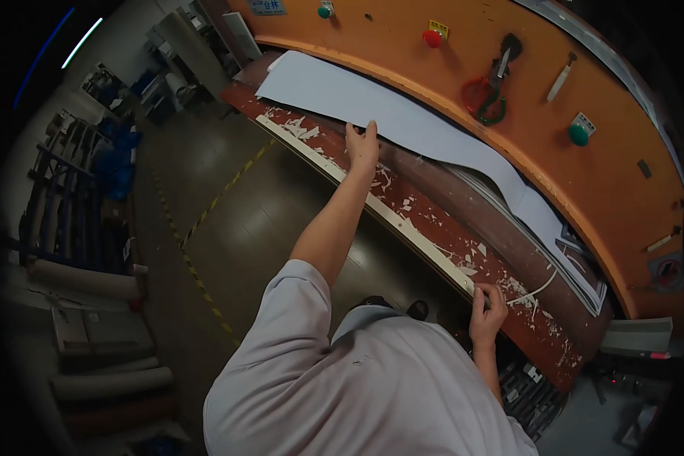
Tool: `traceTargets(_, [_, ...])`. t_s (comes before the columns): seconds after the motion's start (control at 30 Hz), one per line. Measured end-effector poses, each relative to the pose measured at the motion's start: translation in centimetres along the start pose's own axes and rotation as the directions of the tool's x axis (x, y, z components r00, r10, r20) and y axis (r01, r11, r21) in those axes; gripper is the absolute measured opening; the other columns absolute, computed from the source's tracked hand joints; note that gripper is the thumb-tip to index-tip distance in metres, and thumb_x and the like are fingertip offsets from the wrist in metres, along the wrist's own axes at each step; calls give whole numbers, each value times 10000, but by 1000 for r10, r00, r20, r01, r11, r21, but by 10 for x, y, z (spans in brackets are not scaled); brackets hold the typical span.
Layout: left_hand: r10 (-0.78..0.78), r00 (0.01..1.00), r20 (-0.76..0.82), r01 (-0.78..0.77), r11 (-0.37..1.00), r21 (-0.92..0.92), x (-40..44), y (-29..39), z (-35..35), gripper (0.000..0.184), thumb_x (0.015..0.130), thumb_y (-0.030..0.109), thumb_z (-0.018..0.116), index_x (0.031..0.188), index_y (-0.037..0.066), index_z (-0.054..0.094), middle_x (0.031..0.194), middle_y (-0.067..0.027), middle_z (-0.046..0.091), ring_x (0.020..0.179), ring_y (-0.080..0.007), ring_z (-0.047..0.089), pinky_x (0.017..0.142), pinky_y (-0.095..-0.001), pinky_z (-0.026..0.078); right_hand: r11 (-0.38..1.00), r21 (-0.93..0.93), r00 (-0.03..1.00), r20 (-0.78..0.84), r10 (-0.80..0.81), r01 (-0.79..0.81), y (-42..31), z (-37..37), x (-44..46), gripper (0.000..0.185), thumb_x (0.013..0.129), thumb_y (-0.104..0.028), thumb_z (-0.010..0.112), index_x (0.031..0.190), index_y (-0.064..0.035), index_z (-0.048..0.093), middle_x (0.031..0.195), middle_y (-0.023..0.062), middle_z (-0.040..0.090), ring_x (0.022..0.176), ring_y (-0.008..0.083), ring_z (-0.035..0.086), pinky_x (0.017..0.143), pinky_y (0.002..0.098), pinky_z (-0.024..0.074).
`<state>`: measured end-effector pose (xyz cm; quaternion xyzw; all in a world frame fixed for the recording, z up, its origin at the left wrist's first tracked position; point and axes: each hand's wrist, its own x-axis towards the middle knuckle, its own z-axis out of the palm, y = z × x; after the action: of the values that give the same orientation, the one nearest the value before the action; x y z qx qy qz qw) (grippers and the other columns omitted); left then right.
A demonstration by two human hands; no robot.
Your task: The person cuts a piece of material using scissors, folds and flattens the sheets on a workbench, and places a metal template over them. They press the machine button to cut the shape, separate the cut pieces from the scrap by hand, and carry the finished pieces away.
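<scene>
A long white sheet (334, 91) lies curved along the back of the reddish-brown bench. At its front edge is my left hand (362, 148), with thumb and forefinger apart and a fingertip touching the sheet. Lower right, my right hand (489, 313) is at the bench's front edge beside the pale edge strip (425, 242), its fingers bent together. What it holds, if anything, is too small to make out. A thin white strip (541, 287) curves over the bench just right of that hand. White scraps (300, 129) are scattered over the bench top.
Behind the bench stands an orange panel (532, 114) with a red button (433, 39), green buttons (578, 134) and hanging scissors (494, 91). More sheets (509, 209) are stacked at the right. Rolls (83, 280) and a rack (61, 182) stand at the left.
</scene>
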<state>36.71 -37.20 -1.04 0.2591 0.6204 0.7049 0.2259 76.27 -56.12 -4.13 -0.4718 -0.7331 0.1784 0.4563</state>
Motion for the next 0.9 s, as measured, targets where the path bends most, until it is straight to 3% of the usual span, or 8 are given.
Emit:
traceTargets(0.03, [37, 997, -65, -28, 991, 132, 13, 7, -2, 822, 969, 312, 642, 1530, -98, 203, 1491, -274, 352, 1286, -369, 522, 1014, -424, 503, 1000, 6, 1000, 7, 22, -22, 0, 0, 1, 101, 908, -110, 651, 891, -11, 662, 853, 127, 654, 799, 316, 610, 755, 408, 446])
traceTargets(0.07, [97, 988, -116, -69, 972, 227, 24, 14, -6, 840, 952, 328, 633, 1516, -121, 202, 1543, -322, 259, 1403, -462, 359, 1166, -474, 329, 999, 9, 999, 12, 42, -42, 0, 0, 2, 101, 906, -107, 649, 890, -8, 660, 852, 127, 654, 799, 314, 609, 757, 408, 447])
traceTargets(0.23, [306, 938, -164, -233, 905, 357, 125, -1, -34, 773, 956, 290, 607, 1468, -176, 262, 1558, -383, 178, 1441, -509, 262, 1197, -480, 258, 989, -21, 989, -32, 144, -145, -5, 7, 2, 122, 919, -107, 629, 889, 8, 655, 844, 135, 656, 795, 309, 604, 764, 408, 453])
traceTargets(0.4, [445, 895, -43, -369, 790, 489, 210, -9, -61, 705, 952, 266, 605, 1433, -176, 339, 1550, -381, 230, 1436, -509, 278, 1190, -489, 265, 958, -89, 954, -157, 256, -272, -14, 22, 7, 211, 971, -120, 586, 845, 41, 637, 791, 144, 634, 735, 300, 591, 698, 393, 457])
traceTargets(0.57, [485, 872, 71, -445, 722, 530, 276, -14, -79, 603, 943, 264, 615, 1366, -139, 469, 1489, -338, 395, 1381, -479, 395, 1147, -492, 335, 915, -49, 885, -279, 373, -401, -4, 37, 2, 302, 1015, -153, 543, 781, 38, 561, 729, 94, 591, 699, 174, 535, 673, 343, 435])
traceTargets(0.67, [489, 858, 159, -495, 700, 514, 293, -22, -91, 538, 946, 272, 616, 1310, -117, 544, 1450, -311, 460, 1345, -451, 454, 1119, -481, 377, 896, -34, 854, -321, 410, -443, -9, 44, 7, 348, 1043, -170, 514, 739, -1, 502, 682, 29, 511, 667, 105, 449, 640, 295, 390])
traceTargets(0.9, [540, 819, 194, -550, 642, 535, 275, -6, -116, 502, 969, 315, 608, 1298, -63, 581, 1459, -293, 456, 1321, -446, 483, 1100, -468, 403, 866, 11, 792, -399, 463, -500, -7, 52, 7, 387, 1067, -215, 482, 748, 2, 519, 675, 23, 489, 661, 112, 448, 630, 295, 385])
